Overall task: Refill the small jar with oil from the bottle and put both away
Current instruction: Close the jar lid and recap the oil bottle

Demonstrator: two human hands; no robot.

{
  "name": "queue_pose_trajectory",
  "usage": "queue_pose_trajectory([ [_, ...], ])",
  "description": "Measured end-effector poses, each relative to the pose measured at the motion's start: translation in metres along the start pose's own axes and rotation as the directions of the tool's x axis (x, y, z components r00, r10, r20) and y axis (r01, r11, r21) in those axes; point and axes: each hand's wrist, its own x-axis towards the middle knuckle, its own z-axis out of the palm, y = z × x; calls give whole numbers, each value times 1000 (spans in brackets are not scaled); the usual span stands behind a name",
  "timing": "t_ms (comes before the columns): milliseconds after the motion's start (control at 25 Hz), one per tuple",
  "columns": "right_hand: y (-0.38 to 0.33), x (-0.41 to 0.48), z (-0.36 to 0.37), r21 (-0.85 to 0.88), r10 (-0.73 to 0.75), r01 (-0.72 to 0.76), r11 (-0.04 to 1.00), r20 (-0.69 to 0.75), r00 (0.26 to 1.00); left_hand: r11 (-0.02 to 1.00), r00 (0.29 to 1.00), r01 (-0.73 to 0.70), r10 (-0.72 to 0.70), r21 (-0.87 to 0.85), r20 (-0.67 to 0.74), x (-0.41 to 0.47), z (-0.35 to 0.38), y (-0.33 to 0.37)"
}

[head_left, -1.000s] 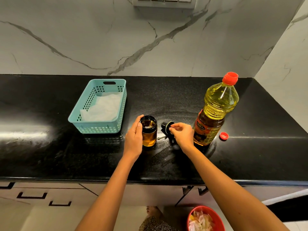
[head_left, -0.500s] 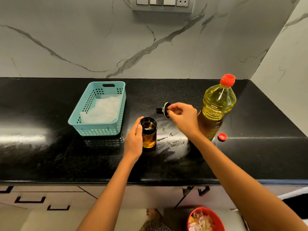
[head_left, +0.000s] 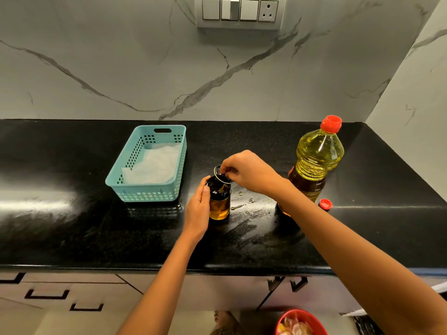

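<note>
Hands busy: left hand grips jar, right hand pinches lid tilted over jar mouth — oil drops beside jar, so slick fingers could seat it crooked.

A black stone countertop runs below a grey-veined marble wall, meeting a side wall at the right corner. A switch panel with a socket at its right end is mounted high on the marble. A teal perforated basket stands on the counter left of centre, lined with crumpled white paper. Small wet drips glisten on the stone. Below the counter edge are pale cabinet fronts and a red bowl holding pale scraps.
</note>
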Motion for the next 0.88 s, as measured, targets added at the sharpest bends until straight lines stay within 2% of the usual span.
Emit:
queue_pose_trajectory([
  [80, -4, 5, 4, -65, -1, 5, 998, 68, 998, 1000, 998, 0, 0, 5, 63, -4, -3, 1],
  [200, -7, 9, 11, -119, 0, 19, 993, 154, 988, 992, 994, -18, 5, 122, 107, -9, -7, 0],
  [360, -8, 12, 16, -115, 10, 11, 993, 180, 984, 981, 998, -35, 24, 190, 63, -8, -4, 2],
  [600, -14, 12, 19, -171, 7, 32, 985, 223, 975, 981, 999, -39, 36, 189, 18, -3, 0, -1],
  [880, -19, 19, 20, -209, 86, -37, 977, 227, 970, 977, 998, -64, 69, 203, -16, 0, 3, -7],
])
